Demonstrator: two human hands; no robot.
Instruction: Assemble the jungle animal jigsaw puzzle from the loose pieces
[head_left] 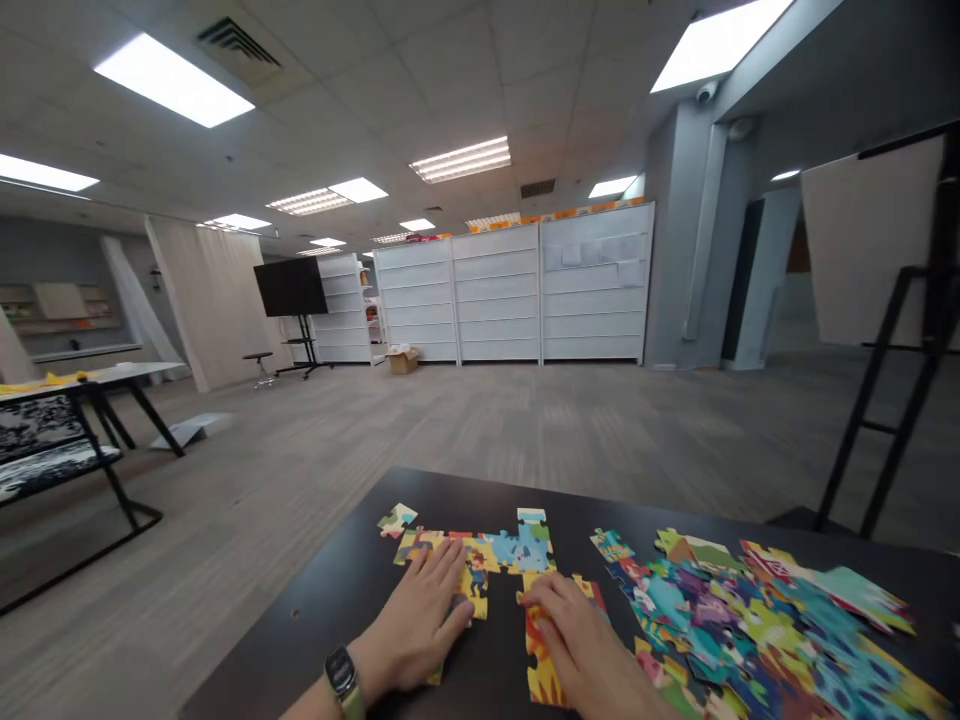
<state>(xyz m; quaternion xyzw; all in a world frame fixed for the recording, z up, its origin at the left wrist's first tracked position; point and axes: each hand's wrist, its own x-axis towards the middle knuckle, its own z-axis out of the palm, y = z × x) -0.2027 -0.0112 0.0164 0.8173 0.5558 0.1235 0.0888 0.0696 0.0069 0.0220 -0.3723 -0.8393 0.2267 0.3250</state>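
Joined puzzle section: lies flat on the black tabletop (315,610), between and beyond the hands; the blue-patterned part (525,548) shows bare, with a pale piece standing out at its far edge.
Left hand (426,608): grip open, palm down, fingers stretched over the yellow puzzle pieces (477,590); a smartwatch (342,672) sits at the wrist.
Right hand (576,630): fingers bent over the orange-and-yellow puzzle strip (544,672); I cannot tell whether the grip pinches a piece or only rests on it.
Strip and blue part: close together near the right fingertips; whether they interlock is unclear.
Lone corner-side piece (397,519): just beyond the section's far left end, apart from it.
Loose puzzle pile (750,625): right of the right hand, pieces overlapping at many angles.
Piece weight and stiffness: probably very light, thin, stiff card; the knobs could crease if forced.
Surface: likely smooth enough to slide under a flat palm.
Best hold: thumb and fingertip on opposite edges of a single piece; joined rows are better slid flat, since lifting one end may part the joints.
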